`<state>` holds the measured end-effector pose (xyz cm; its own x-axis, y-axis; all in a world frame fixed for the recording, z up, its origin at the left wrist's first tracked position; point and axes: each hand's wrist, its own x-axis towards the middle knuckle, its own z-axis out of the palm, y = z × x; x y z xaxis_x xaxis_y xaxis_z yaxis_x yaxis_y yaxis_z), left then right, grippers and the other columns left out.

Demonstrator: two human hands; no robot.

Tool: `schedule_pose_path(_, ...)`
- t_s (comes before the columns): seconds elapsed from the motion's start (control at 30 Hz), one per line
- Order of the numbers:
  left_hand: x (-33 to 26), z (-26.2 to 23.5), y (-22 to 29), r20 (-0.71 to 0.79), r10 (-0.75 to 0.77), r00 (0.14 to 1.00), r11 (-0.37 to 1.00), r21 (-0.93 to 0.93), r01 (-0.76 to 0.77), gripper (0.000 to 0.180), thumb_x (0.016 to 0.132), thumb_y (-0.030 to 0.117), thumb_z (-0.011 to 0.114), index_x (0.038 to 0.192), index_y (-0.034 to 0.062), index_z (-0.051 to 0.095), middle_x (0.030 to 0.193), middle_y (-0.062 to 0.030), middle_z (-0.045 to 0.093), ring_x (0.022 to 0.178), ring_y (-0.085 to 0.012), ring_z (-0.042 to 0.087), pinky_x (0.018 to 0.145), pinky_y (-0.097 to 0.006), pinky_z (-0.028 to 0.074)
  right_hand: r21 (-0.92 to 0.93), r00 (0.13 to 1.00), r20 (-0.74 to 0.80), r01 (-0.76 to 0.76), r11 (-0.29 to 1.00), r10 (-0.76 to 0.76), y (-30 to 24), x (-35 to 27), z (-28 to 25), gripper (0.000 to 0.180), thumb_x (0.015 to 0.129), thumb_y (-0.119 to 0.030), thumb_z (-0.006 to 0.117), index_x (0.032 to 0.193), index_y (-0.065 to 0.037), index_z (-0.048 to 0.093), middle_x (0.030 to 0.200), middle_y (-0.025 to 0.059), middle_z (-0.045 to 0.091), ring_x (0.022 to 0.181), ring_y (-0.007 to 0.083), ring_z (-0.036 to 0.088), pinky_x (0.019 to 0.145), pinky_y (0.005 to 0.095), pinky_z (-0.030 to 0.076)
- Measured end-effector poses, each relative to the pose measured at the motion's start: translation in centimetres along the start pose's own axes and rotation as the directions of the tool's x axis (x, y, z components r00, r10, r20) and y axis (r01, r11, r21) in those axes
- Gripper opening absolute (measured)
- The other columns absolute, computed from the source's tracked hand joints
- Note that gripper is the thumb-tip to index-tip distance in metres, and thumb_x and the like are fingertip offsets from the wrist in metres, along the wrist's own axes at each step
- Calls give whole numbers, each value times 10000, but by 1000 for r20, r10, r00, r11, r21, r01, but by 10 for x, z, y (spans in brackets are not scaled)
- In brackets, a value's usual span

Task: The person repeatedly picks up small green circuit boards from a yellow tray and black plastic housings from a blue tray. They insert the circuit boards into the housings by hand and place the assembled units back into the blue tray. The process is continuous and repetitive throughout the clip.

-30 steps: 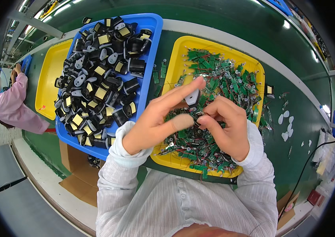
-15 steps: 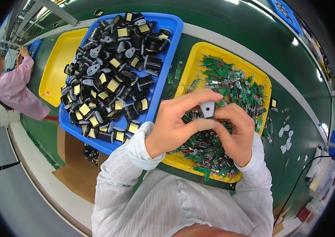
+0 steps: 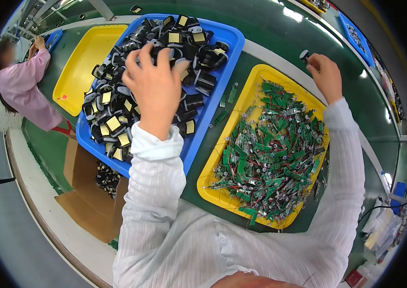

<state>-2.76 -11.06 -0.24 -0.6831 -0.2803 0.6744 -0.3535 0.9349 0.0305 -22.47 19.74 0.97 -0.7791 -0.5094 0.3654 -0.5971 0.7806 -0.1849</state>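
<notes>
My left hand [image 3: 154,91] is over the blue tray [image 3: 222,81], fingers spread and pointing down among the black plastic housings [image 3: 194,102]. These housings have grey rounded end pieces and cream-yellow pads. Whether its fingertips touch one is hard to see. Far to the right, my right hand [image 3: 326,72] reaches across the green bench with thumb and fingers pinched on a small black housing with a grey end [image 3: 304,55]. Between my arms lies the yellow tray [image 3: 205,193], heaped with green circuit boards [image 3: 273,149] with thin red and black wires.
An empty-looking yellow tray [image 3: 71,67] stands beyond the blue one. Below at left is an open cardboard box [image 3: 85,197] with dark parts inside. A person in pink [image 3: 25,91] works at the far left. Plastic bags [image 3: 381,225] lie at right.
My hands were together over the yellow tray holding a grey-ended housing. They have parted: the left moved over the blue tray, the right went far right with a housing.
</notes>
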Motion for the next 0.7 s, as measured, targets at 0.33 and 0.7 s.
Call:
schedule_pose_path(0.33, 4, 40, -32, -93, -28, 995, 989, 143, 42, 339, 785, 394, 606, 1048, 180, 615, 916, -42, 601, 972, -259, 457, 786, -453, 296, -157, 970, 224, -57, 986, 91, 54, 18, 39, 167, 754, -123, 634, 916, -84, 623, 905, 86, 636, 844, 260, 595, 770, 354, 459)
schedule_pose_path(0.7, 11, -15, 0, 47, -238, 970, 800, -556, 224, 264, 708, 223, 718, 851, 57, 571, 730, -50, 592, 674, -165, 526, 596, -288, 410, 392, 922, 214, 222, 893, -324, -94, -89, -36, 124, 706, -100, 654, 814, -53, 612, 826, 84, 577, 837, 276, 525, 768, 376, 431)
